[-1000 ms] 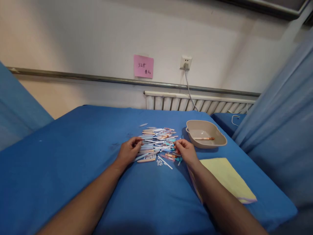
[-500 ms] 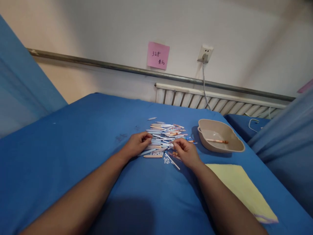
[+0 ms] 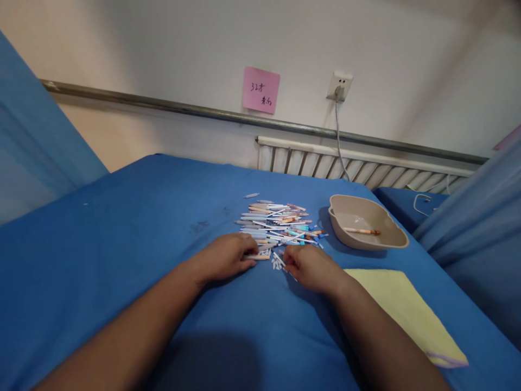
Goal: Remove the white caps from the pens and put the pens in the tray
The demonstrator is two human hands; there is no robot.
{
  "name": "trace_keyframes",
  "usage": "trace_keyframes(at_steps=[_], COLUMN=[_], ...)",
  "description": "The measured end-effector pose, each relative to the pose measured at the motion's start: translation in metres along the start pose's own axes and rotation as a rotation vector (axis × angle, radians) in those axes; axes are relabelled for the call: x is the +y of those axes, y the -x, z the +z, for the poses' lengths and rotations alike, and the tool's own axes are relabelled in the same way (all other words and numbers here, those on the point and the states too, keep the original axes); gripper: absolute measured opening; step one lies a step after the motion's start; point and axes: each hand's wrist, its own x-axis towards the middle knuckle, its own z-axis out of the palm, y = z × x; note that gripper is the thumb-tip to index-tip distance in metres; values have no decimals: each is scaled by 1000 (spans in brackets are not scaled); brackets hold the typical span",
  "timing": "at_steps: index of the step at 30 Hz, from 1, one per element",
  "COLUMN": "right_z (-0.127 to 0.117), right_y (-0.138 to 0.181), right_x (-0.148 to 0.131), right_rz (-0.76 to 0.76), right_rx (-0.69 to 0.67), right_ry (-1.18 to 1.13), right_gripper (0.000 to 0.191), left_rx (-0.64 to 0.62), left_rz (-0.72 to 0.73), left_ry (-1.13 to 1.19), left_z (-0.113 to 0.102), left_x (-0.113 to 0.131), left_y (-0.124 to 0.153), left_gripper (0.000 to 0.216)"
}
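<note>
Peach pen barrel (image 3: 262, 257), one: long axis 9-to-3 o'clock, visible end towards 3; slim, pale. Lies at the 6 o'clock edge of the pen-part pile (image 3: 253, 231). Left hand (image 3: 232, 255): fingers pinching its 9 o'clock end, clear of it half a second ago. Right hand (image 3: 309, 266): fingers curled over white tube (image 3: 279, 258), lower than before; grip hidden.

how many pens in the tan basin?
1: a pen lying in the basin, brownish-orange end to the right. The near wall could hide more.
</note>
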Motion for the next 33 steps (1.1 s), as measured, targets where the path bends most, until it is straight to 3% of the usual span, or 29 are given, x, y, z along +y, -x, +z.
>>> trace_keyframes(at_steps=[5,12,19,24,33], right_z=[-2,-1,3,9,-3], right_y=[0,3,-1,-9,-9], right_x=[-8,-8,0,11,27], right_rz=[24,28,5,1,1], right_rx=[-76,-66,6,143,220], right_ry=[175,243,74,-73,-56], right_gripper=[13,23,21,18,13], left_rx=[8,38,67,117,160], left_rz=[34,61,-23,-78,-86], left_ry=[-155,-221,-97,-4,38], left_z=[1,2,3,5,5], left_x=[1,-1,-4,-6,0], left_y=[-3,-4,-1,-2,-6], left_gripper=[14,17,17,22,21])
